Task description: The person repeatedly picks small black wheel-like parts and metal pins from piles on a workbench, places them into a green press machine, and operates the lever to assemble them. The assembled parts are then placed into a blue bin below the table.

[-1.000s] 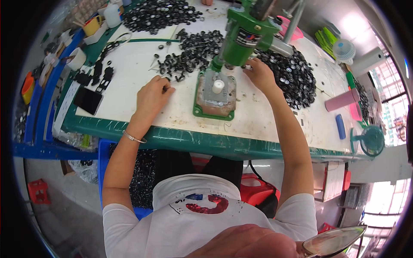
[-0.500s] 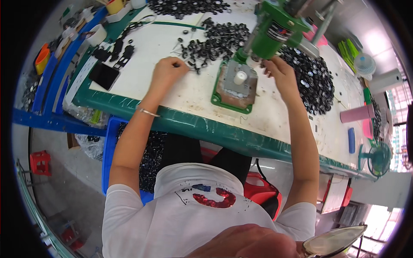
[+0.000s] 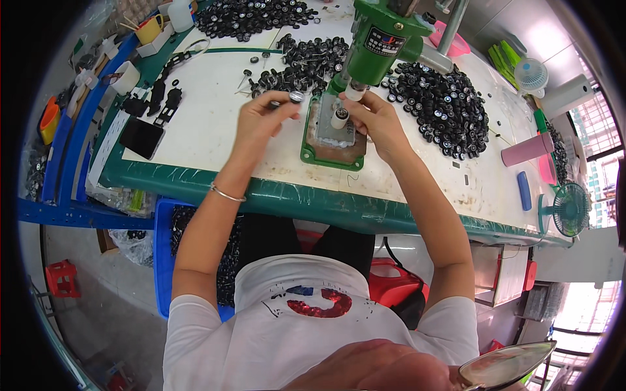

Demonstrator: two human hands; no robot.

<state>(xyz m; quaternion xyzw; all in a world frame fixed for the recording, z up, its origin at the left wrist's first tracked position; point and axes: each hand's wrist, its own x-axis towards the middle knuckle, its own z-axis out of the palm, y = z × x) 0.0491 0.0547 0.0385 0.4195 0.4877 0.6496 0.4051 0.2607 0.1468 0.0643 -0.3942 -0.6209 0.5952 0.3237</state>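
Observation:
Between the thumb and fingers of my left hand [image 3: 255,125] is a small black wheel with a silver face [image 3: 296,96], held just left of the green press [image 3: 375,49]. My right hand [image 3: 379,124] reaches in under the press head, its fingertips closed at another small black wheel [image 3: 340,113]. That wheel sits on top of the white post [image 3: 338,122], which stands on the press's grey plate [image 3: 329,135]. The fingers partly hide the wheel's right side.
Piles of black wheels lie to the right [image 3: 450,107] and at the back left [image 3: 248,19]. Black pieces with pins [image 3: 303,62] lie behind my left hand. A phone [image 3: 141,137] rests at left, a pink cylinder [image 3: 527,150] at right. The green table edge [image 3: 274,195] runs before me.
My right hand has moved left from beside the pile to the white post, where a black wheel now sits. My left hand has risen and turned, showing its wheel. The whole view has shifted slightly.

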